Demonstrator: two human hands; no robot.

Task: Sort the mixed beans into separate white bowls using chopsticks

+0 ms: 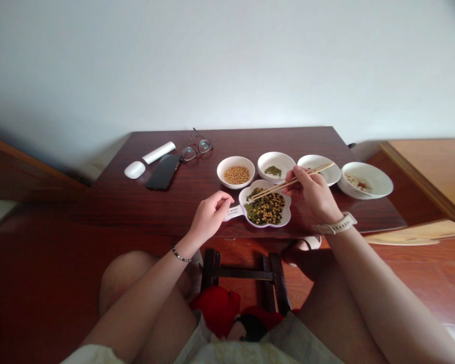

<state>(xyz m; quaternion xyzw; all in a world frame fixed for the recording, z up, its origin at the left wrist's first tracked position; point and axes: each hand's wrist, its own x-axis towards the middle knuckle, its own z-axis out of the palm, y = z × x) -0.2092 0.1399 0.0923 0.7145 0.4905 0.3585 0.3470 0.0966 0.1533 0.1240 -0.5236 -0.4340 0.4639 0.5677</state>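
Observation:
My right hand [311,192] grips a pair of wooden chopsticks [276,187]. Their tips point down into a white, flower-shaped bowl [287,218], which holds mixed yellow soybeans, green mung beans and dark beans. My left hand [213,211] is beside the bowl's labelled handle [234,213], thumb and fingers drawn together; whether anything is between them is hidden. Behind the mixed beans stand a round bowl of soybeans [236,174] and a bowl with a few mung beans [273,171]. A third white bowl [331,174] is partly covered by my right hand and the chopsticks.
On the right, a larger white bowl [379,184] contains pale and reddish pieces. Glasses [197,150], a black phone [164,172] and a white device with a long body [158,152] lie at the left. The dark wooden table [136,212] backs onto a wall. A stool [244,273] stands below.

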